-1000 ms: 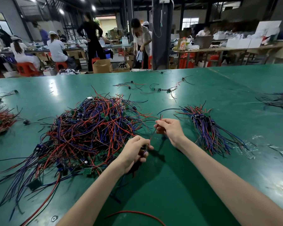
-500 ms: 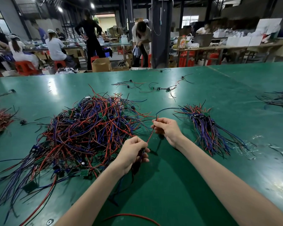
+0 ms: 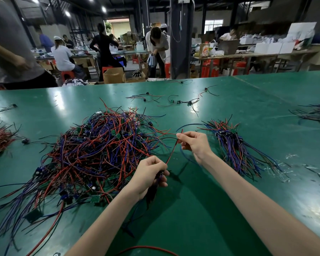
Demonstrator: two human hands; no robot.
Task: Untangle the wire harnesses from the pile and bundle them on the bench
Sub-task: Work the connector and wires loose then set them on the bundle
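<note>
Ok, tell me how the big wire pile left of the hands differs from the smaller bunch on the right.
The tangled pile is far larger than the right-hand bundle. The pile's wires loop every way; the bundle's lie roughly parallel, fanning toward the near edge. Red stands out in the pile, blue and purple in the bundle. Both rest on the green bench and carry small green boards.
</note>
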